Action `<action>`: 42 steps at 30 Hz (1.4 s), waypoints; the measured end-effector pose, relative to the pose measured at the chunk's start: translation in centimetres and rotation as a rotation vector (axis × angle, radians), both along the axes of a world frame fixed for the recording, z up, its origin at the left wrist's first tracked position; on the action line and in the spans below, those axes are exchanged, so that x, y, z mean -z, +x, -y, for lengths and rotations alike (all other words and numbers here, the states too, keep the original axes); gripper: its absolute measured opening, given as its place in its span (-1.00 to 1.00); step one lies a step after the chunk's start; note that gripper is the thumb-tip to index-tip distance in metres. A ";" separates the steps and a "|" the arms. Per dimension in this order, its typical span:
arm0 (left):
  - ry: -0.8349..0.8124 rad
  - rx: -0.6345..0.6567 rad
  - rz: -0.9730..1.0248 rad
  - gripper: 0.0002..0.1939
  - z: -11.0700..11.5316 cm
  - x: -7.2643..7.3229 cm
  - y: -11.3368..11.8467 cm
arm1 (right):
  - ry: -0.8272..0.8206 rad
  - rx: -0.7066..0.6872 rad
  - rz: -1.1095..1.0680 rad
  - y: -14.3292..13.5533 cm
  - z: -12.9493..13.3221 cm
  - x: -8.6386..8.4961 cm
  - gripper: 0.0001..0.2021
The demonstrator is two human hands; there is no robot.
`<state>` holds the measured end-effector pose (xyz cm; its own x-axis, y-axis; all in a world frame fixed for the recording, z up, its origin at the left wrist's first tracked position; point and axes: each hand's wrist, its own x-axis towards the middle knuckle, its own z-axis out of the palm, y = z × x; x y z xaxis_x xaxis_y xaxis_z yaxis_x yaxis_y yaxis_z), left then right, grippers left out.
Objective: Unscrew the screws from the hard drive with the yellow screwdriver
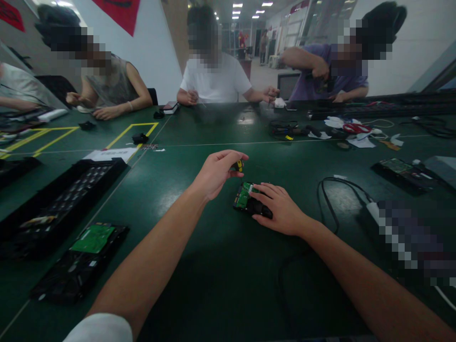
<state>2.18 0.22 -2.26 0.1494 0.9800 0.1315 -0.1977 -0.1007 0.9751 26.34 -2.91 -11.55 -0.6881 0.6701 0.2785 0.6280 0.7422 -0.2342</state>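
Observation:
A hard drive (245, 195) with a green circuit board facing up lies on the dark green table in front of me. My right hand (276, 206) rests over its right side, fingers spread and lying on it, hiding part of the board and casing. Just above the drive's far left edge, my left hand (223, 173) is closed round a small yellow-and-black screwdriver (238, 166). Most of that handle is hidden by the fingers, and the tip is too small to make out. Another hard drive (93, 239) sits at the near left, board up, on a black frame.
At the left stands a long black tray (71, 204). A third circuit-board unit (402, 172) lies at the right, near a black cable (329, 204). Wires and paper scraps (356, 130) are heaped at the far right. Several people sit across the table (199, 289).

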 end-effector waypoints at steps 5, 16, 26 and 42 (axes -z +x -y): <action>-0.069 0.074 -0.003 -0.76 0.7 -0.7 0.4 | 0.003 -0.001 -0.014 0.0 0.1 -0.1 -0.35; -0.013 0.076 -0.031 -0.79 0.9 -1.0 0.3 | 0.001 0.001 -0.011 0.0 0.0 0.0 -0.35; -0.096 0.084 0.028 -0.84 0.9 -1.1 0.4 | 0.003 0.005 0.000 0.0 0.0 -0.1 -0.36; -0.096 0.138 0.012 -0.72 0.3 -0.2 0.3 | -0.008 0.004 -0.012 0.0 0.1 -0.3 -0.34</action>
<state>2.48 -0.09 -2.10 0.2826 0.9584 0.0408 -0.2144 0.0216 0.9765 26.35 -3.03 -11.23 -0.6824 0.6749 0.2809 0.6279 0.7379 -0.2476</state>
